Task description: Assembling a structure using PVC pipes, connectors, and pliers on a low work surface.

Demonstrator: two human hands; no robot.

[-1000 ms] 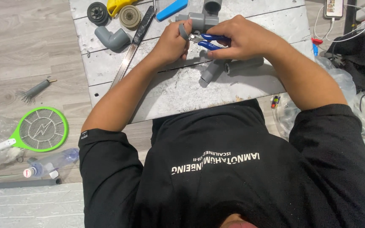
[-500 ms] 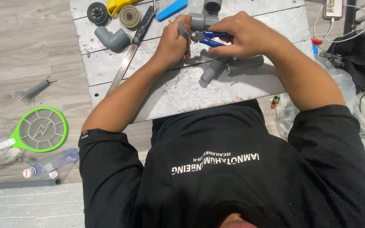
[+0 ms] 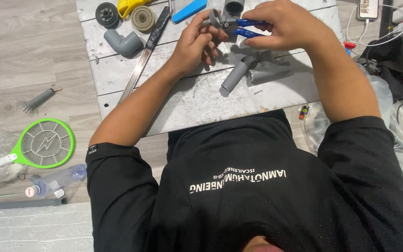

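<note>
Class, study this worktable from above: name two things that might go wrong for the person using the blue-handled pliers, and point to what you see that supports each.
1. The right hand squeezes the blue-handled pliers close to the left hand, which steadies a small grey ring; a slip might pinch the fingers.
2. The long saw blade lies beside the left forearm, so a sideways move might scrape the arm.

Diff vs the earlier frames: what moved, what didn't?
The right hand with the blue-handled pliers shifted slightly up the board, and the left hand followed, both still gripping the small grey fitting. The grey pipe piece, grey elbow and green racket-shaped swatter stayed put.
</note>
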